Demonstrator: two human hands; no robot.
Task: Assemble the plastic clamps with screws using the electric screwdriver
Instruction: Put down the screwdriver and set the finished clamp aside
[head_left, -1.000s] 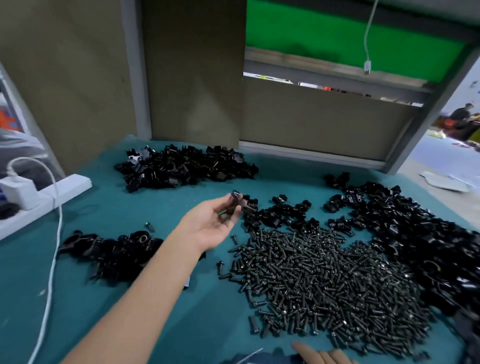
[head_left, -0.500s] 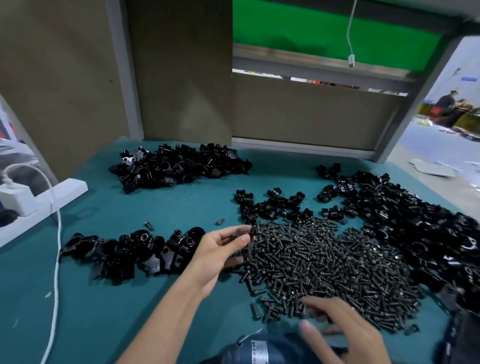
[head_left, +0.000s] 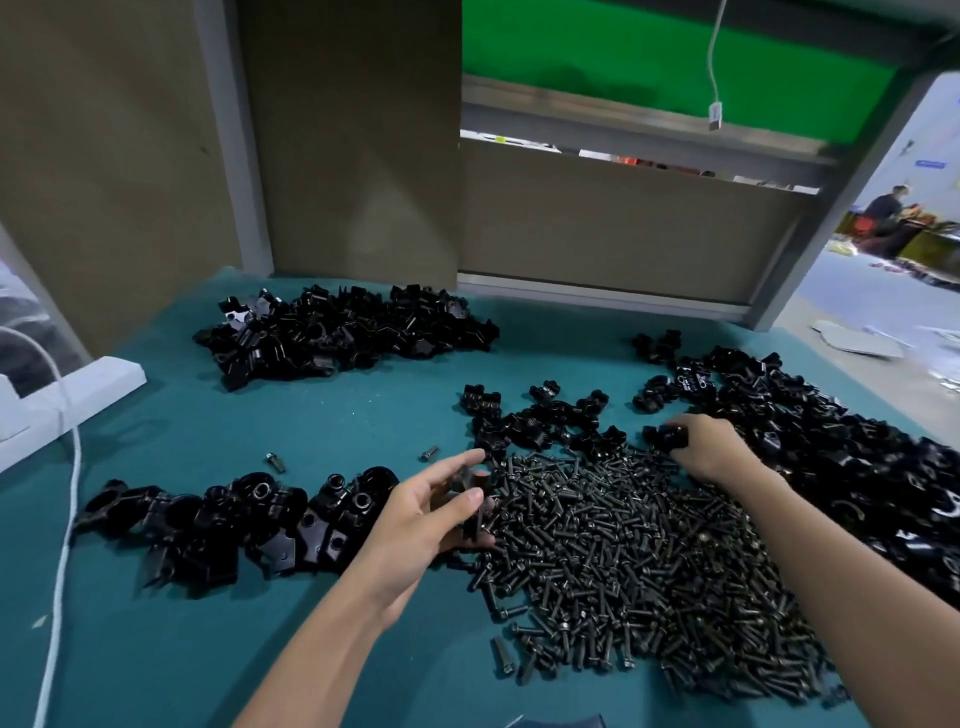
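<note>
Resting at the left edge of the screw pile (head_left: 634, 561), the left hand (head_left: 415, 525) pinches a small black clamp piece (head_left: 470, 483) between thumb and fingers, its palm turned up and partly open. That screw pile, a broad heap of dark screws, fills the middle of the teal tabletop (head_left: 332, 426) and serves as the landmark for everything else. At the far edge of the screw pile, the right hand (head_left: 709, 449) lies knuckles-up with its fingers curled around another black clamp (head_left: 667, 435); the forearm stretches across the right part of the heap. Just beyond the screw pile, between the two hands, sits a small cluster of clamps (head_left: 535, 421). To the right of the screw pile a long bank of clamps (head_left: 841, 467) runs along the tabletop's edge, touching the heap's border. To the left of the screw pile, just beside the left hand's wrist, lies a row of bulkier black clamp parts (head_left: 228, 525). Farther back and left of the screw pile, near the brown wall panels, is another clamp heap (head_left: 343, 332). Two loose screws (head_left: 275, 462) lie apart on bare cloth left of the screw pile. A white power strip (head_left: 62, 400) with a white cable (head_left: 62, 545) sits at the far left. I cannot make out an electric screwdriver with any certainty.
</note>
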